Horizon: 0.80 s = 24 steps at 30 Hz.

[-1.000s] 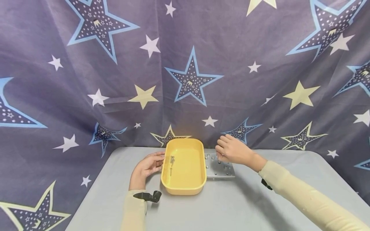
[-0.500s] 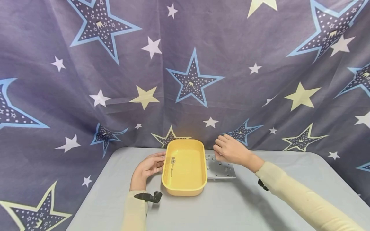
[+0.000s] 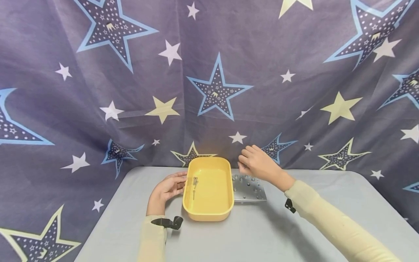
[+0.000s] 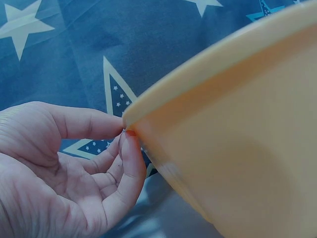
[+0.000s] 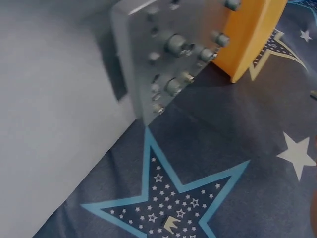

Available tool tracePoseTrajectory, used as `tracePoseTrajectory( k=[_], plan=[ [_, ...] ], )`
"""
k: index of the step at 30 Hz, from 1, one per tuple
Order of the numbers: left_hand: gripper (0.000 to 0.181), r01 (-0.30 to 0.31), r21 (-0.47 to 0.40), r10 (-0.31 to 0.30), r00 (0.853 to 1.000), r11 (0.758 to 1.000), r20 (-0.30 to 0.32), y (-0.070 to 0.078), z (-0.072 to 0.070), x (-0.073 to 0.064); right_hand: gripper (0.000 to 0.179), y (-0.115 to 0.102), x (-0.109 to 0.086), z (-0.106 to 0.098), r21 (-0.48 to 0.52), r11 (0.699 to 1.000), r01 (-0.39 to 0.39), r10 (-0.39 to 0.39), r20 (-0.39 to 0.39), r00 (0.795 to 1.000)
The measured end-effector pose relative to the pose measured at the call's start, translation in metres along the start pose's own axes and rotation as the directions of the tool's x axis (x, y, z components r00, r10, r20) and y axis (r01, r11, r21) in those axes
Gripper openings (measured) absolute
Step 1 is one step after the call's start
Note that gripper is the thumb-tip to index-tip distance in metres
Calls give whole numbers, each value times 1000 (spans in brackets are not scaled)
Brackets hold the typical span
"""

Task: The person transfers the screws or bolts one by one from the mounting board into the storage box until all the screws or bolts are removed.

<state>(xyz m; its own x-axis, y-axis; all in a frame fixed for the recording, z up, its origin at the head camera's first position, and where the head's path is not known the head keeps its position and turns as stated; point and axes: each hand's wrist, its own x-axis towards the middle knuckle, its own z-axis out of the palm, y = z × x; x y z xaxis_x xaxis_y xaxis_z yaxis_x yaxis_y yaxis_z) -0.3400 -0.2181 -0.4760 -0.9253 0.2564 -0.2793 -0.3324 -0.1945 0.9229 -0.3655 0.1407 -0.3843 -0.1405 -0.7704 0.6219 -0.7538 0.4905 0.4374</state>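
Observation:
A yellow tray sits on the table with several slim metal bolts lying at its left inside. My left hand pinches the tray's left rim between thumb and finger, as the left wrist view shows. Right of the tray stands a metal plate with several round-headed bolts standing in its holes. Above the plate's back edge is my right hand, fingers curled. A small metal bolt tip shows beside a sliver of that hand at the right wrist view's edge; the fingertips themselves are hidden.
A grey-covered table carries everything. Directly behind it hangs a dark curtain printed with stars. Black straps circle both sleeves.
My right hand has risen off the plate and shifted left toward the tray, uncovering more bolt heads. The left hand and tray stay in place.

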Motion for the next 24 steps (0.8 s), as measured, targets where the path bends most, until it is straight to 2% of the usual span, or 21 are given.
tracePoseTrajectory(
  k=[7,14,17,24],
  plan=[
    [55,3,3,-3,1000,1000,-4,1,1,-2,21,-2,9,-3,79,991,-107,107,9,994],
    [55,3,-4,-3,1000,1000,0,1,-1,-1,25,-4,18,-5,187,961,-206,202,40,979],
    [55,5,-1,-5,1000,1000,-4,0,-1,0,27,-6,21,-8,224,935,-275,258,102,961],
    [55,5,0,-5,1000,1000,3,0,2,0,30,-11,25,-13,295,852,-433,375,234,897]
  ],
)
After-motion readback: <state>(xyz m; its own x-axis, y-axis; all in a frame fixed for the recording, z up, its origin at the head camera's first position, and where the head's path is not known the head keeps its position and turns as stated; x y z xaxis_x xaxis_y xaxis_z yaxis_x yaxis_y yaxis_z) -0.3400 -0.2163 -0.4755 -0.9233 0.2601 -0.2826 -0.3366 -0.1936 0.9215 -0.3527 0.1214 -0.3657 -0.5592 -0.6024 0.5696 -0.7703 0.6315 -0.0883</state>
